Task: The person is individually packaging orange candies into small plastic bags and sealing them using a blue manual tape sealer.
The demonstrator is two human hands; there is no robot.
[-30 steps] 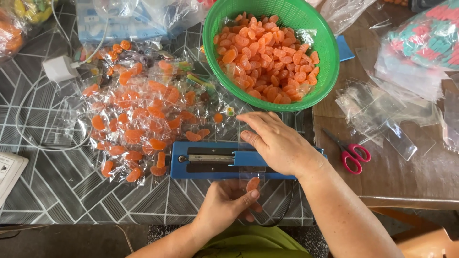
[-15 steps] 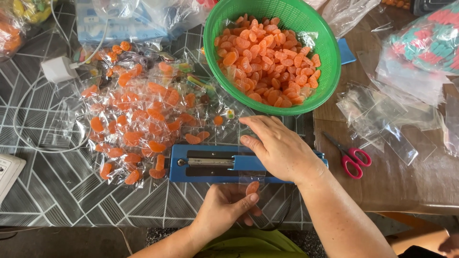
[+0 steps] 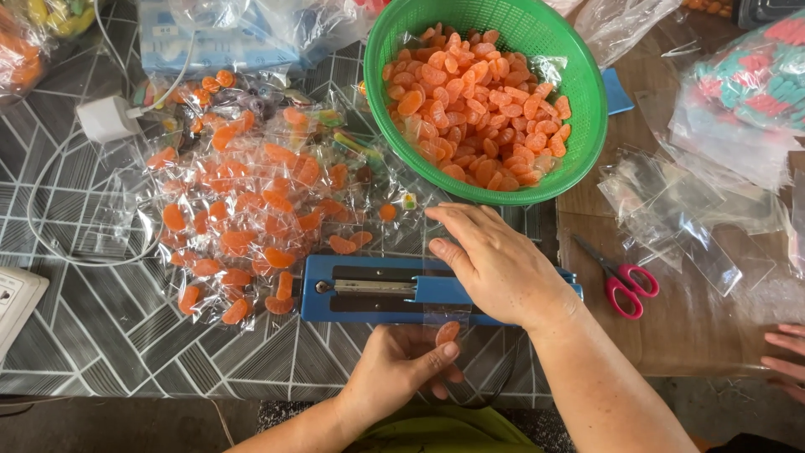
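A blue heat sealer (image 3: 360,289) lies across the front of the table. My right hand (image 3: 495,264) rests flat on its right half, pressing the bar down. Just in front of it, my left hand (image 3: 402,365) pinches a small clear bag holding one orange candy slice (image 3: 447,333), the bag's top lying across the sealer. A green basket (image 3: 587,126) full of loose orange candy slices (image 3: 478,101) stands behind the sealer. To the left lies a heap of sealed clear bags of orange candy (image 3: 251,210).
Red-handled scissors (image 3: 625,281) and empty clear bags (image 3: 679,210) lie on the brown table at right. A white charger (image 3: 109,119) with its cable and a white box (image 3: 17,302) are at left. Another person's fingers (image 3: 788,352) show at the right edge.
Both hands stay put on the sealer and the bag. The view has shifted slightly, and another person's fingers have appeared at the lower right edge.
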